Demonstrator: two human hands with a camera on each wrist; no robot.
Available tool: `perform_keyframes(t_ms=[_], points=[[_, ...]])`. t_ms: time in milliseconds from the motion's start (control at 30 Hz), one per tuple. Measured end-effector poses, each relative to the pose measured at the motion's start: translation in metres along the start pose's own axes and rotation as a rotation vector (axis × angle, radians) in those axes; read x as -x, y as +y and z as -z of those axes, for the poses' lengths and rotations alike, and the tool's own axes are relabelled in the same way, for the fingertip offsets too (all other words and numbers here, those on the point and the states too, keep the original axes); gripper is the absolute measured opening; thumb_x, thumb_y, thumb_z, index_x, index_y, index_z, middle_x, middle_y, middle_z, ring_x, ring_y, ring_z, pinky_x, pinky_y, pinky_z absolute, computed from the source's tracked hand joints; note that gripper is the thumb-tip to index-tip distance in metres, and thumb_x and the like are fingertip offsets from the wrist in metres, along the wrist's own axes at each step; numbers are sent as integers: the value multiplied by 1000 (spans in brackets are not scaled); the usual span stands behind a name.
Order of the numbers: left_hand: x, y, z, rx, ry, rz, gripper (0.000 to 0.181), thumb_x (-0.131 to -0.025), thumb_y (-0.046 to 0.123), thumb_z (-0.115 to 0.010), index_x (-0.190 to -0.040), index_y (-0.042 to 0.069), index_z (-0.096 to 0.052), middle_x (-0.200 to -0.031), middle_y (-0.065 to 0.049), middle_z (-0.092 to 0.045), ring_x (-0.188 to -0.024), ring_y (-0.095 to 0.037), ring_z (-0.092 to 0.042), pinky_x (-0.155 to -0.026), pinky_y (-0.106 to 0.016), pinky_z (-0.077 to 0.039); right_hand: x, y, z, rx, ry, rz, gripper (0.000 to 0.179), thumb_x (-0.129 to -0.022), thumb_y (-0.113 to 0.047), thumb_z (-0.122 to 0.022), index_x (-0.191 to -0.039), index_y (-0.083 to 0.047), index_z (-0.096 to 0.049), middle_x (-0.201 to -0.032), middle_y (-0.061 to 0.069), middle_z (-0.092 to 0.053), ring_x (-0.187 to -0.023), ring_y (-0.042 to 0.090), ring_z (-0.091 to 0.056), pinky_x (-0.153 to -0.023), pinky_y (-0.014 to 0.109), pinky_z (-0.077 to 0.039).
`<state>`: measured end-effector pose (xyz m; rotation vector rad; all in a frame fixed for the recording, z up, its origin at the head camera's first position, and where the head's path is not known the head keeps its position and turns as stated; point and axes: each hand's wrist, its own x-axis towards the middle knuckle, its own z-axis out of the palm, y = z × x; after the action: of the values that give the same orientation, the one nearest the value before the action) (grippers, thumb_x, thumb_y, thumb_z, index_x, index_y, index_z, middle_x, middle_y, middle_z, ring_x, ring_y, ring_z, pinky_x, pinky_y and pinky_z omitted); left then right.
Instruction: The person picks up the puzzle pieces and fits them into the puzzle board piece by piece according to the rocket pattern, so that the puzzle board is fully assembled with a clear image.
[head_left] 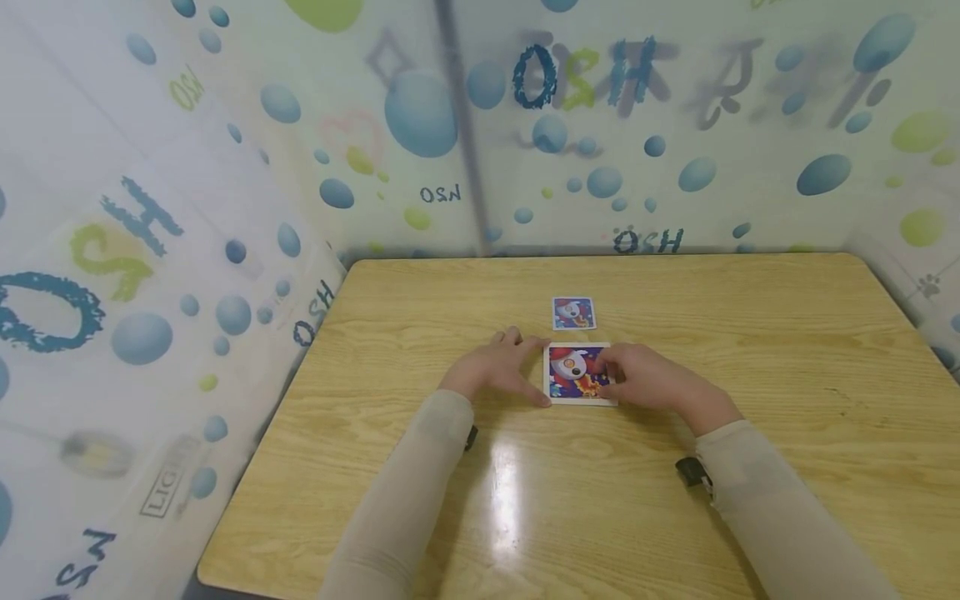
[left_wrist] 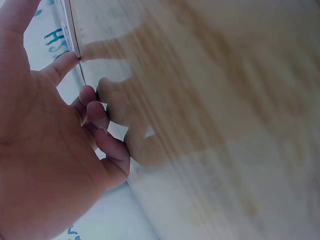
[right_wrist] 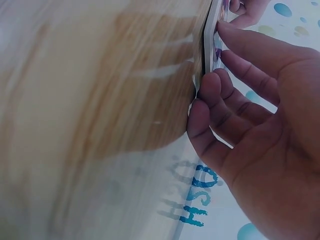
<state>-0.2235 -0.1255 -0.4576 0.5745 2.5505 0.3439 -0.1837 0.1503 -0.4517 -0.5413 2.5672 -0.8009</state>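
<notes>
A square picture board [head_left: 581, 402] with a white border lies flat on the table, printed with a white-and-red cartoon figure and orange flames. My left hand [head_left: 495, 371] holds the board's left side, thumb at its near corner and index finger at its far corner. Over the right side is my right hand [head_left: 648, 379], its thumb and index fingertips touching the printed face. In the right wrist view its other fingers [right_wrist: 210, 85] rest bent by the board's thick edge [right_wrist: 210, 45]. Just beyond the board lies a smaller card [head_left: 573, 313] with a similar picture.
The wooden table [head_left: 375, 333] has a glossy top that reflects light. Its far and left edges meet a pale curtain wall [head_left: 510, 175] with blue and green bubbles and mirrored lettering. A dark wrist strap [head_left: 692, 472] shows at the right sleeve.
</notes>
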Motion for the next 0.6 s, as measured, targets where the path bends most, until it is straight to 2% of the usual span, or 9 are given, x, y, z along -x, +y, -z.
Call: perform_keyframes(t_ms=[200, 433, 600], points=[[0, 1, 0, 4, -2, 4, 112, -75, 73, -84, -166, 51, -23, -160, -7, -37, -147, -31, -40, -115, -62, -47, -3, 1, -2, 5, 8, 19, 22, -99, -20, -77, -116, -9, -70, -100, 5, -66, -91, 19, -57, -78, 32, -50], [0, 0, 0, 19, -10, 5, 111, -76, 72, -85, -166, 51, -23, -164, -7, -34, -152, -33, -36, -117, -65, -44, -5, 3, -4, 11, 12, 29, 21, -98, -18, -77, -116, -8, -70, -102, 5, -67, -91, 19, -58, -78, 32, -50], [0, 0, 0, 15, -6, 1, 111, -76, 72, -84, -166, 51, -23, -164, -8, -34, -154, -33, -35, -118, -66, -43, -4, 2, -3, 16, 7, 5, 20, -99, -20, -77, -114, -10, -70, -103, 5, -67, -92, 20, -58, -80, 32, -52]])
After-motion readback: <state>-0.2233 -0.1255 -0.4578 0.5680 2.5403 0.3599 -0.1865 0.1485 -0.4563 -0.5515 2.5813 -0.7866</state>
